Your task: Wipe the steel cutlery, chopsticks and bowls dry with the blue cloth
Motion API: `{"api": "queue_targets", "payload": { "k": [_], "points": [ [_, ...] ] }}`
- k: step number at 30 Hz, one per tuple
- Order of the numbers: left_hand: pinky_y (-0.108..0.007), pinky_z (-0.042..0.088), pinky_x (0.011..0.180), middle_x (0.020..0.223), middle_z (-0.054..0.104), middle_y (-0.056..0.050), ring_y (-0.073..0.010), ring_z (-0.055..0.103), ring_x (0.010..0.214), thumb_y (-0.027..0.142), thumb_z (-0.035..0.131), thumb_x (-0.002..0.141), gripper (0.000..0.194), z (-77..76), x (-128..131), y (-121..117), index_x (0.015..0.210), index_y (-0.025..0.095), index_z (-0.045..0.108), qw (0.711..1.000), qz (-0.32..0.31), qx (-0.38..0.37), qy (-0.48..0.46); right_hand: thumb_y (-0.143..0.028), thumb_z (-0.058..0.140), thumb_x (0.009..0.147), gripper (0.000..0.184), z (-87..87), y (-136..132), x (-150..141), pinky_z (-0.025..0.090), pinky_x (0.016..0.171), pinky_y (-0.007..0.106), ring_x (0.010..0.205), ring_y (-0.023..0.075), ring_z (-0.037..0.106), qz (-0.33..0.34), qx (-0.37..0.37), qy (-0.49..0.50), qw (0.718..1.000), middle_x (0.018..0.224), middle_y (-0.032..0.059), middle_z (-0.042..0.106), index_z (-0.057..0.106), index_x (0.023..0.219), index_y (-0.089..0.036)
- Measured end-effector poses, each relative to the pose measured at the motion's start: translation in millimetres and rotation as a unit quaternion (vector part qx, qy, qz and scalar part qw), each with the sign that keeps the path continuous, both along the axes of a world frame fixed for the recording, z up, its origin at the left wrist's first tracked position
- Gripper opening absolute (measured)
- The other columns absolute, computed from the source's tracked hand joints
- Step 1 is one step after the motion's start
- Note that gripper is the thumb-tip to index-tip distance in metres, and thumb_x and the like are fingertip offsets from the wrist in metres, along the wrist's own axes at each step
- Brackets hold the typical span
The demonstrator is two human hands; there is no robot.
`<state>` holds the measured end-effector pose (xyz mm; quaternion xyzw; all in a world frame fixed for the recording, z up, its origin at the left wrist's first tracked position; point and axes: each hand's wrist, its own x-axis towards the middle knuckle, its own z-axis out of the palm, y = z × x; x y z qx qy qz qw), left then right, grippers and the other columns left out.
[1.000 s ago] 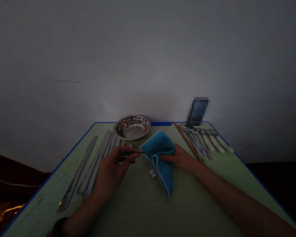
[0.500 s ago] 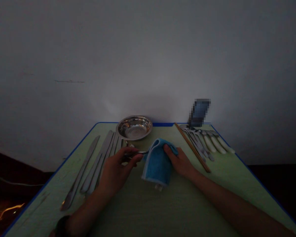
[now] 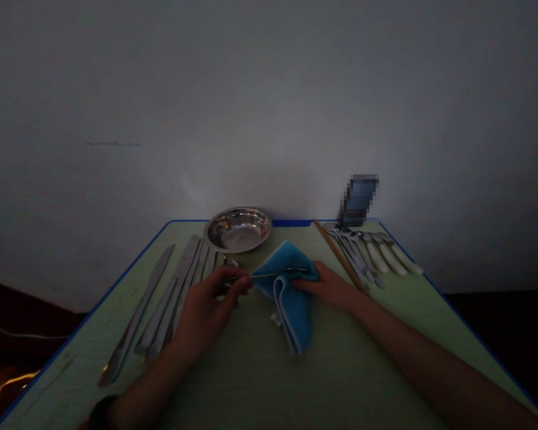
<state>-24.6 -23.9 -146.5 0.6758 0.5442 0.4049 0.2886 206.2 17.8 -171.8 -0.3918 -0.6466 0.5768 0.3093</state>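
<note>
My left hand [image 3: 215, 298] pinches the handle of a metal spoon [image 3: 269, 275] between thumb and fingers. The spoon points right, its bowl end resting against a blue cloth [image 3: 291, 257] with a pale edge. Gripping that cloth from the right is my right hand [image 3: 332, 288], thumb below and fingers behind it. The cloth hangs folded above the table, a small white tag at its side. The far tip of the spoon is dim against the cloth. Beyond my left hand a small shiny utensil [image 3: 231, 261] lies near the steel bowl [image 3: 240, 246].
Several table knives [image 3: 170, 298] lie left on the green table [image 3: 260, 382], one apart [image 3: 137, 316]. On the right lie wooden chopsticks [image 3: 341, 254], several metal spoons and forks [image 3: 358, 257] and pale-handled utensils [image 3: 390, 260]. A blurred-out phone-like device [image 3: 358, 200] leans by the wall.
Half a second ago the cloth was wrapped over the spoon's end; now it is opened out and the spoon shows again. My right hand has turned, its thumb now lower. Both hands keep their hold.
</note>
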Motion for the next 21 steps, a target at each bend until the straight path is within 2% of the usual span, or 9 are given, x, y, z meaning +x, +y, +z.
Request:
{"api": "queue_targets", "payload": {
  "k": [4, 8, 11, 15, 17, 21],
  "points": [
    [-0.024, 0.049, 0.048, 0.072, 0.069, -0.002, -0.0151, 0.063, 0.057, 0.044, 0.055, 0.081, 0.024, 1.4, -0.3, -1.7, 0.085, 0.020, 0.060, 0.999, 0.004, 0.014, 0.042, -0.043, 0.062, 0.074, 0.027, 0.9, -5.8, -7.9, 0.043, 0.066, 0.027, 0.067, 0.0138, 0.055, -0.057, 0.070, -0.068, 0.994, 0.072, 0.0000, 0.063, 0.063, 0.076, -0.015],
    [-0.025, 0.049, 0.049, 0.070, 0.070, -0.002, -0.0170, 0.065, 0.059, 0.045, 0.053, 0.081, 0.027, 2.6, -1.0, 0.3, 0.085, 0.020, 0.060, 0.998, 0.010, 0.014, 0.059, -0.051, 0.056, 0.076, 0.037, 2.2, -10.2, -11.2, 0.035, 0.053, 0.024, 0.054, 0.0105, 0.043, -0.085, 0.090, -0.114, 0.986, 0.055, -0.0028, 0.048, 0.054, 0.061, -0.017],
    [-0.025, 0.048, 0.051, 0.064, 0.068, 0.000, -0.0166, 0.064, 0.056, 0.044, 0.052, 0.082, 0.026, 4.3, -1.7, 1.8, 0.085, 0.020, 0.060, 0.997, 0.005, 0.011, 0.080, -0.056, 0.049, 0.078, 0.042, 3.6, -12.5, -12.0, 0.030, 0.048, 0.023, 0.050, 0.0094, 0.037, -0.086, 0.060, -0.104, 0.989, 0.053, -0.0036, 0.041, 0.048, 0.059, -0.019],
    [-0.021, 0.037, 0.040, 0.048, 0.054, 0.005, -0.0133, 0.053, 0.042, 0.048, 0.050, 0.081, 0.031, 6.8, 0.0, 0.8, 0.079, 0.019, 0.060, 0.996, 0.027, 0.002, 0.081, -0.063, 0.042, 0.078, 0.049, 2.8, -13.2, -13.1, 0.027, 0.045, 0.024, 0.049, 0.0094, 0.033, -0.114, 0.025, -0.068, 0.991, 0.051, -0.0036, 0.037, 0.042, 0.055, -0.020],
    [-0.020, 0.033, 0.037, 0.045, 0.048, 0.007, -0.0119, 0.048, 0.040, 0.050, 0.050, 0.081, 0.032, 7.2, 1.3, 0.1, 0.078, 0.019, 0.060, 0.998, 0.041, -0.012, 0.054, -0.062, 0.045, 0.078, 0.047, 1.4, -11.8, -12.4, 0.031, 0.049, 0.024, 0.051, 0.0095, 0.036, -0.109, 0.017, -0.036, 0.993, 0.054, -0.0035, 0.041, 0.046, 0.058, -0.019],
    [-0.019, 0.031, 0.036, 0.045, 0.046, 0.007, -0.0111, 0.046, 0.040, 0.050, 0.053, 0.080, 0.032, 6.0, 1.8, 1.3, 0.077, 0.019, 0.060, 0.998, 0.064, -0.022, 0.016, -0.048, 0.060, 0.073, 0.032, -1.8, -6.1, -6.3, 0.039, 0.060, 0.025, 0.061, 0.0104, 0.047, -0.049, -0.043, 0.036, 0.997, 0.067, -0.0021, 0.053, 0.057, 0.074, -0.017]
  ]
}}
